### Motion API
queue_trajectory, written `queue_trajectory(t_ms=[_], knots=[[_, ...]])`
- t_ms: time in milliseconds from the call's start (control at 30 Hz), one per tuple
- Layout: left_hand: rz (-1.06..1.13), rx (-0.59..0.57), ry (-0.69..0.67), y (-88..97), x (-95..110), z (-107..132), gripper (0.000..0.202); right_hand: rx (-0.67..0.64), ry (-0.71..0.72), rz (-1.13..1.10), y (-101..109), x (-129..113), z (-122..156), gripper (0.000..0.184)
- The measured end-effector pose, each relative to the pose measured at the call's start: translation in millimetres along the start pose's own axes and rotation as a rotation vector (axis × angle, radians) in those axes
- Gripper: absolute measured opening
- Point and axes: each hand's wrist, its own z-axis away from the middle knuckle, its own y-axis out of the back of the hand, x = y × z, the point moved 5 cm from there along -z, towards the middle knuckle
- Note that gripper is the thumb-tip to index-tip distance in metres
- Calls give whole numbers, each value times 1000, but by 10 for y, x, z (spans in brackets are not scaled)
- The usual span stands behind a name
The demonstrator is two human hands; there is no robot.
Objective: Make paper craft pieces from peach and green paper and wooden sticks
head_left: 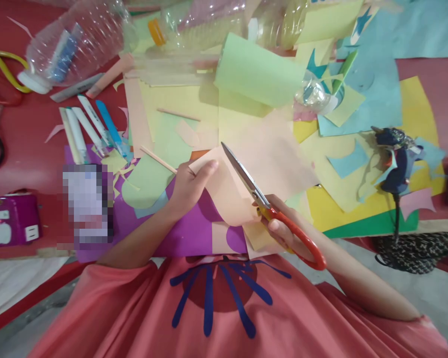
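Note:
My left hand [192, 186] pinches a pale peach sheet of paper [229, 191] between thumb and fingers. The sheet curves down toward my right side, its lower edge rounded. In my right hand [280, 221] are scissors [259, 199] with red and yellow handles. Their blades look closed and point up and left, over the sheet. Whether the blades touch the paper I cannot tell. Beneath lies a larger peach sheet [276, 149]. A thin wooden stick [159, 160] lies just left of my left hand, on a light green paper piece [144, 184].
A green paper-wrapped bottle [261, 72] lies behind the sheets. Clear plastic bottles [85, 40] line the back. Several markers [91, 119] and a phone [87, 204] lie at left. A dark blue glue gun [399, 164] rests at right among paper scraps.

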Motion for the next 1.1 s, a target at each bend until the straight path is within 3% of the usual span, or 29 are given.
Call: queue_trajectory(t_ms=[100,267,367,533,667,867,1100], knots=[[-114,-105,-129,-33,76,14,50,124,-34,101,149,-22,32,50],[-505,-450,-521,-253,201,109,42,235,-78,402,372,17,54,46],[-745,-547,-597,-344,163,145,44,265,-119,533,436,93,76,43],[-836,-546,-633,-380,145,167,45,286,-233,618,618,227,196,39],[-838,-547,-647,-394,154,175,45,344,-356,649,836,275,307,48],[-880,-539,-628,-405,172,184,46,370,-411,730,888,184,286,60],[-904,-399,-648,-314,143,119,45,596,-459,772,1041,38,291,41]])
